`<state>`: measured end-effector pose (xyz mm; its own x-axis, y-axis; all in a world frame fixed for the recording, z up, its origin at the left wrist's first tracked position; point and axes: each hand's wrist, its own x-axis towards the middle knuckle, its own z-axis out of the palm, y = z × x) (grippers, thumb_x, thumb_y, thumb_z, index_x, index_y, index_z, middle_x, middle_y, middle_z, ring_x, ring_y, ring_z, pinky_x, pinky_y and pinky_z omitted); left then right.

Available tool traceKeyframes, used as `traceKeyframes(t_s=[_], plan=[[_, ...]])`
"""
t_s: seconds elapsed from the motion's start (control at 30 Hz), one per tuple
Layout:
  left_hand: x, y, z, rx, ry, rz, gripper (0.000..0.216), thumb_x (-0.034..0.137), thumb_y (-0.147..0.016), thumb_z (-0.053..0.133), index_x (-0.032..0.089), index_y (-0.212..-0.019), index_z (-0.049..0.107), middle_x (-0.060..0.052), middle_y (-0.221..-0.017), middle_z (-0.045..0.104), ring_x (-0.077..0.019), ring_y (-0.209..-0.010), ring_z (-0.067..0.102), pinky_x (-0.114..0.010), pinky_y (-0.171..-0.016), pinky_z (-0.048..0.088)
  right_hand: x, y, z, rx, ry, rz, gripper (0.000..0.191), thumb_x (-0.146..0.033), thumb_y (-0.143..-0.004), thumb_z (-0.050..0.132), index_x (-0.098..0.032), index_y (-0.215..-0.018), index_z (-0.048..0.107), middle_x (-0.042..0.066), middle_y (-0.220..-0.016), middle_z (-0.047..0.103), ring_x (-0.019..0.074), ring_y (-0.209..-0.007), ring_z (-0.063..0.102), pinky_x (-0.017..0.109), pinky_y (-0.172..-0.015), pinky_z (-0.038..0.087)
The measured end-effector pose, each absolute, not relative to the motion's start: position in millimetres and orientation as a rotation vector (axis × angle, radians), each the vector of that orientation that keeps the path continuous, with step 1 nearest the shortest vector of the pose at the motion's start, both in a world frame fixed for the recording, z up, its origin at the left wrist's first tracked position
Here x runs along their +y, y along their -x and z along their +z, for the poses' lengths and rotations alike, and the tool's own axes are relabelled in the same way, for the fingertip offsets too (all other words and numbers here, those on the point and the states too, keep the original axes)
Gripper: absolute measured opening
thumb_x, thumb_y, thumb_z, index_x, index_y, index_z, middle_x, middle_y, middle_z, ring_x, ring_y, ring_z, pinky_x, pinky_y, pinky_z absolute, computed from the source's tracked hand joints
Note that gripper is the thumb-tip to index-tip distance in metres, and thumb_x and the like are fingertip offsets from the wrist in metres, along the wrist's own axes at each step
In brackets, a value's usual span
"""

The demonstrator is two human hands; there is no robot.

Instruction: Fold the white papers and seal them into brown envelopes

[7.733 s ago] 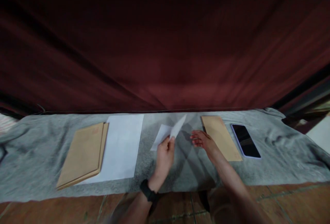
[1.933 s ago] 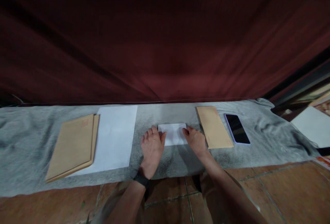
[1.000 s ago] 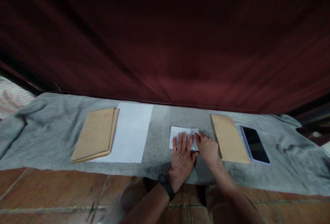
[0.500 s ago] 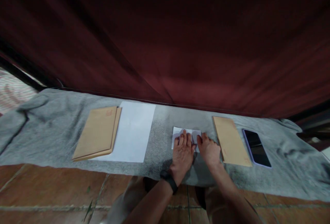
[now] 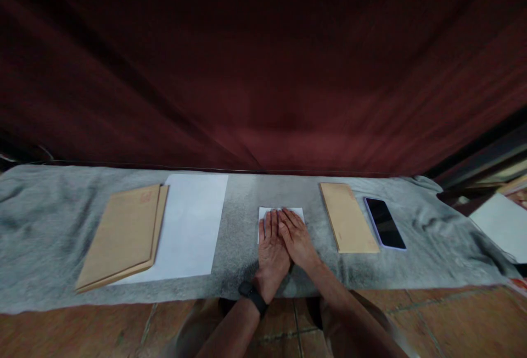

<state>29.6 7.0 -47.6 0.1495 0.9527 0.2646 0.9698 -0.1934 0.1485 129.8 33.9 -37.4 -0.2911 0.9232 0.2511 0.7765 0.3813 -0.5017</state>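
A small folded sheet of white paper lies on the grey cloth in front of me, mostly covered by my hands. My left hand rests flat on its left part, fingers stretched forward, with a black watch on the wrist. My right hand lies flat on the paper's right part, its fingers touching and partly overlapping the left hand. Neither hand grips anything. To the right of my hands is a stack of brown envelopes.
On the left, more brown envelopes overlap large white sheets. A phone in a purple case lies at the right. Grey cloth covers the narrow surface, with a dark red curtain behind and floor tiles below.
My right hand has moved left and flattened from a curled pose, now meeting my left hand on the folded paper. The whole view has shifted with the head.
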Motion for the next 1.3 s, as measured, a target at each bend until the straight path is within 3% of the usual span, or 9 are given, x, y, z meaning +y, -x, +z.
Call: traceKeyframes(t_s=[0.13, 0.27, 0.63, 0.73, 1.0, 1.2, 1.3], plan=[[8, -26, -49, -2.019, 2.312, -0.487, 0.064, 0.012, -0.092, 0.035, 0.008, -0.156, 0.033, -0.019, -0.161, 0.037, -0.0295, -0.154, 0.023, -0.054, -0.123, 0.028, 33, -143, -42, -2.246, 1.592, 0.228, 0.052, -0.034, -0.107, 0.027, -0.015, -0.149, 0.049, 0.012, -0.158, 0.044, 0.0224, -0.149, 0.035, 0.047, -0.122, 0.031], [8, -17, -50, -2.067, 2.271, -0.546, 0.061, 0.025, -0.097, 0.036, 0.004, -0.155, 0.033, -0.022, -0.160, 0.037, -0.0309, -0.152, 0.025, -0.053, -0.122, 0.032, 28, -155, -47, -2.321, 1.628, 0.076, 0.051, -0.034, -0.107, 0.031, -0.018, -0.154, 0.042, 0.011, -0.162, 0.036, 0.0248, -0.152, 0.029, 0.049, -0.122, 0.029], [7, 16, -39, -2.088, 2.315, -0.451, 0.070, 0.048, -0.100, 0.040, 0.001, -0.152, 0.037, -0.023, -0.159, 0.037, -0.0305, -0.150, 0.032, -0.048, -0.122, 0.032, 28, -176, -50, -2.363, 1.664, -0.072, 0.057, -0.041, -0.105, 0.037, -0.012, -0.154, 0.039, 0.015, -0.161, 0.038, 0.0283, -0.150, 0.032, 0.048, -0.119, 0.032], [5, 22, -32, -2.021, 2.362, -0.437, 0.074, 0.052, -0.098, 0.045, 0.002, -0.151, 0.038, -0.023, -0.159, 0.036, -0.0325, -0.151, 0.030, -0.052, -0.123, 0.030, 28, -180, -48, -2.358, 1.671, -0.029, 0.057, -0.041, -0.105, 0.038, -0.012, -0.154, 0.040, 0.013, -0.160, 0.039, 0.0280, -0.150, 0.032, 0.047, -0.120, 0.032], [5, 14, -19, -1.643, 2.662, -0.291, 0.048, 0.030, -0.098, 0.050, 0.006, -0.140, 0.053, -0.021, -0.151, 0.050, -0.0305, -0.142, 0.046, -0.047, -0.117, 0.040, 43, -182, -46, -2.099, 1.682, 0.201, 0.047, -0.026, -0.102, 0.036, -0.012, -0.143, 0.054, 0.014, -0.146, 0.057, 0.0258, -0.136, 0.051, 0.045, -0.111, 0.043], [6, -3, -9, -1.502, 2.708, -0.154, 0.043, 0.011, -0.097, 0.044, 0.011, -0.137, 0.057, -0.018, -0.148, 0.055, -0.0266, -0.137, 0.053, -0.044, -0.116, 0.040, 52, -181, -31, -1.772, 1.839, 0.415, 0.040, -0.020, -0.092, 0.046, -0.015, -0.127, 0.065, 0.014, -0.114, 0.073, 0.0244, -0.101, 0.070, 0.034, -0.089, 0.053], [6, -9, -7, -1.472, 2.716, -0.130, 0.045, 0.007, -0.095, 0.043, 0.011, -0.137, 0.058, -0.018, -0.148, 0.055, -0.0255, -0.136, 0.054, -0.042, -0.115, 0.042, 52, -181, -22, -1.737, 1.943, 0.538, 0.032, -0.021, -0.091, 0.049, -0.018, -0.114, 0.071, 0.010, -0.093, 0.076, 0.0230, -0.085, 0.072, 0.030, -0.076, 0.051]])
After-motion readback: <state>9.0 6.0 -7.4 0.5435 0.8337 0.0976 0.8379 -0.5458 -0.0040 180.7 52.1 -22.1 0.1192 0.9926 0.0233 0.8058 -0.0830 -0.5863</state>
